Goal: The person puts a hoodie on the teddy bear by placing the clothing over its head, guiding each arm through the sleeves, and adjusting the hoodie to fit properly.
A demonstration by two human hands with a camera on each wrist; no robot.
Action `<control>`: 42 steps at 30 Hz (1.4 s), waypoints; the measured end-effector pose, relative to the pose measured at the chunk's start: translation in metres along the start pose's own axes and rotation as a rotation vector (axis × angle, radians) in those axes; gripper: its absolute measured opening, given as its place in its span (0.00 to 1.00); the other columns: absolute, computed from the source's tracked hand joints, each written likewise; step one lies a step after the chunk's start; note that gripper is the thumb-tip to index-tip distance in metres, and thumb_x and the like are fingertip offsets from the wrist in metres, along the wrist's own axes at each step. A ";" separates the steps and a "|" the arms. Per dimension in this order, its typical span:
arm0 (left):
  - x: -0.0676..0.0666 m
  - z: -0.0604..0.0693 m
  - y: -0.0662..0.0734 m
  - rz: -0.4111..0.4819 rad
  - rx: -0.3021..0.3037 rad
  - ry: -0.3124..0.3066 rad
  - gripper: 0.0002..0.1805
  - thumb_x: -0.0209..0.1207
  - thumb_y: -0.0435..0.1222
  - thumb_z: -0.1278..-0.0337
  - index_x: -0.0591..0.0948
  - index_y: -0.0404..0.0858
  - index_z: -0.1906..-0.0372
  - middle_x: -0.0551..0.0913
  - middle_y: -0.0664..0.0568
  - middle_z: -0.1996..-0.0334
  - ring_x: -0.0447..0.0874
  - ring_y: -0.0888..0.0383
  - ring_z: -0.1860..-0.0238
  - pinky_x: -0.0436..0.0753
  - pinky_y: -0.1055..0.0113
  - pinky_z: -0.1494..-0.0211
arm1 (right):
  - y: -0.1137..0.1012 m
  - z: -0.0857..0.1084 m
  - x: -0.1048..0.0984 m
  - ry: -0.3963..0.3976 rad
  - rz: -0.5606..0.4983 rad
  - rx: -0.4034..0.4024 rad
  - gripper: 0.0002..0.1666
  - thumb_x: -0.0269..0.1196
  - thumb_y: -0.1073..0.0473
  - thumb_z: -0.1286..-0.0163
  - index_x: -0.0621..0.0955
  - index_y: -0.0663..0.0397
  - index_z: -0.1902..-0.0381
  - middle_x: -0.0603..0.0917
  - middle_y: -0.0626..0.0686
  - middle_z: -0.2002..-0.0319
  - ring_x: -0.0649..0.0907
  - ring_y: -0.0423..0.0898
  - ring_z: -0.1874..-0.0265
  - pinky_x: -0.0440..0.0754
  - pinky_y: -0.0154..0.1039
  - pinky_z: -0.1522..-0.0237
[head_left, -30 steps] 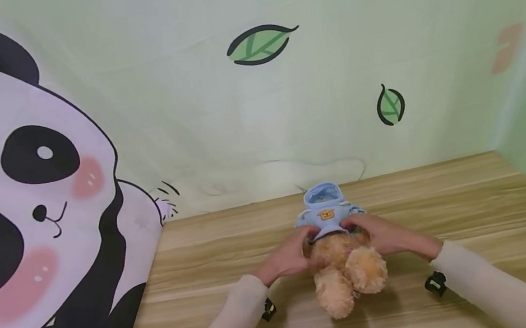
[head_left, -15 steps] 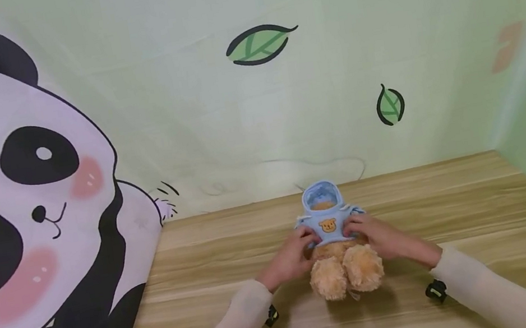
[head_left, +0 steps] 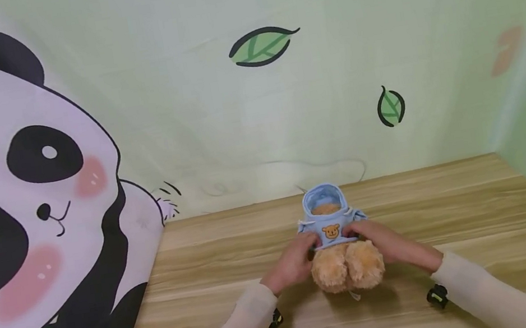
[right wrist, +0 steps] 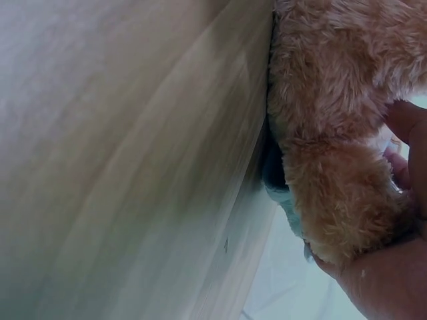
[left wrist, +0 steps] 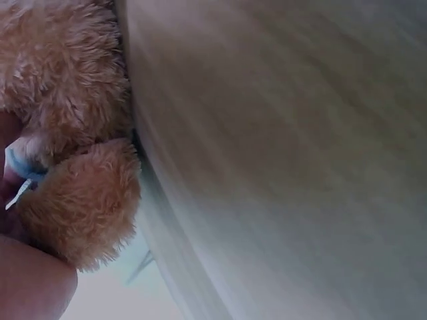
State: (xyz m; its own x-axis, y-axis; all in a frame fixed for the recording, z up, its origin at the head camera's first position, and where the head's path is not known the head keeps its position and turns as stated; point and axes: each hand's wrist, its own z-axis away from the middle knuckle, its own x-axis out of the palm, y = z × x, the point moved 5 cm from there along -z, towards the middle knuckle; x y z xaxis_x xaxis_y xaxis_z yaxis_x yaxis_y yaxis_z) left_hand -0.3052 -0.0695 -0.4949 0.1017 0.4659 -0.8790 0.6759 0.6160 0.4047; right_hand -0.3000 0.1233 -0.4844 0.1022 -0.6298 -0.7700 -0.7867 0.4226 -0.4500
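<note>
A tan plush toy (head_left: 329, 271) in a small blue hoodie (head_left: 322, 237) lies at the middle of the table, its round feet facing me. The hoodie has a bear-face patch on its front. Its hood (head_left: 307, 205) lies at the far end, opening up, with tan fur showing inside. My left hand (head_left: 290, 264) grips the hoodie near the hem on the left side. My right hand (head_left: 386, 239) grips the opposite side, thumb on the cloth. Shaggy fur fills part of the left wrist view (left wrist: 73, 80) and the right wrist view (right wrist: 333, 80); most fingertips are hidden.
The wood-grain table (head_left: 219, 244) extends around the toy. Behind it stands a pale green backdrop (head_left: 181, 97) with leaf drawings and a large panda (head_left: 61, 216) on the left. Small black devices (head_left: 437, 295) sit by both wrists.
The toy's feet have come together and tipped up and away from me. The hoodie's hem now lies lower, close to the feet. Both hands have stayed at the toy's sides.
</note>
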 end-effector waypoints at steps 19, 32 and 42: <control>0.002 0.007 -0.002 -0.025 0.034 0.032 0.20 0.64 0.28 0.47 0.82 0.35 0.46 0.77 0.46 0.48 0.77 0.52 0.45 0.78 0.60 0.39 | -0.003 0.002 0.003 0.037 0.124 -0.065 0.20 0.68 0.62 0.43 0.80 0.60 0.51 0.80 0.60 0.52 0.80 0.58 0.51 0.80 0.53 0.51; -0.003 0.008 0.002 -0.010 -0.038 0.052 0.25 0.65 0.29 0.47 0.75 0.37 0.42 0.85 0.46 0.50 0.84 0.52 0.49 0.81 0.62 0.43 | -0.005 0.004 -0.002 0.001 0.170 0.043 0.29 0.69 0.57 0.41 0.76 0.62 0.45 0.83 0.59 0.50 0.83 0.57 0.51 0.81 0.52 0.49; -0.001 0.005 0.003 -0.040 0.025 0.025 0.21 0.64 0.34 0.42 0.81 0.34 0.43 0.81 0.44 0.45 0.81 0.51 0.45 0.79 0.60 0.40 | 0.000 0.005 -0.001 -0.031 0.172 0.000 0.27 0.72 0.54 0.43 0.81 0.58 0.48 0.79 0.60 0.50 0.80 0.56 0.52 0.81 0.51 0.53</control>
State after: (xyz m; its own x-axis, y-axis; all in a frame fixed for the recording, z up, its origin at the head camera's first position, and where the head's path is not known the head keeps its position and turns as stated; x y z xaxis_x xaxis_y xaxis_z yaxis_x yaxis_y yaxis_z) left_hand -0.2992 -0.0713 -0.4939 0.0562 0.4570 -0.8877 0.6975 0.6182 0.3624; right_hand -0.2971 0.1278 -0.4858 -0.0153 -0.5280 -0.8491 -0.7944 0.5221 -0.3103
